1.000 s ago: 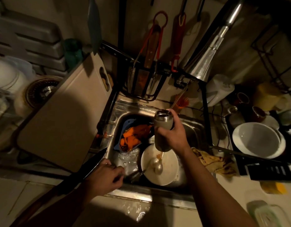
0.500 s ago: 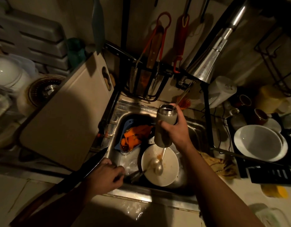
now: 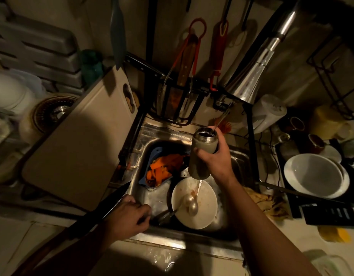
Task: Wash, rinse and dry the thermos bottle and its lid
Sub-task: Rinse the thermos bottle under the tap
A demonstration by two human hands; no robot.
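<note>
I note the right hand (image 3: 215, 160) gripping the thermos bottle (image 3: 202, 154) upright and uncapped above the sink (image 3: 144, 134), over a soiled white plate (image 3: 194, 204) bearing a spoon (image 3: 193, 204). The left hand (image 3: 128, 216) rests at the sink's near rim, fingers curled; whether it holds anything I cannot tell.

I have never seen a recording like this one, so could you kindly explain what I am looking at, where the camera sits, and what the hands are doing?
There is no machine here: a person wears one wide-angle camera on the head, looking down at their own two hands over a kitchen sink. The right hand grips an open thermos bottle upright above the sink, no lid on it. The left hand rests at the sink's near edge, fingers curled; what it holds, if anything, I cannot tell. In the sink lie a white plate with two spoons and a blue tray with orange scraps. A cutting board lies to the left.
</note>
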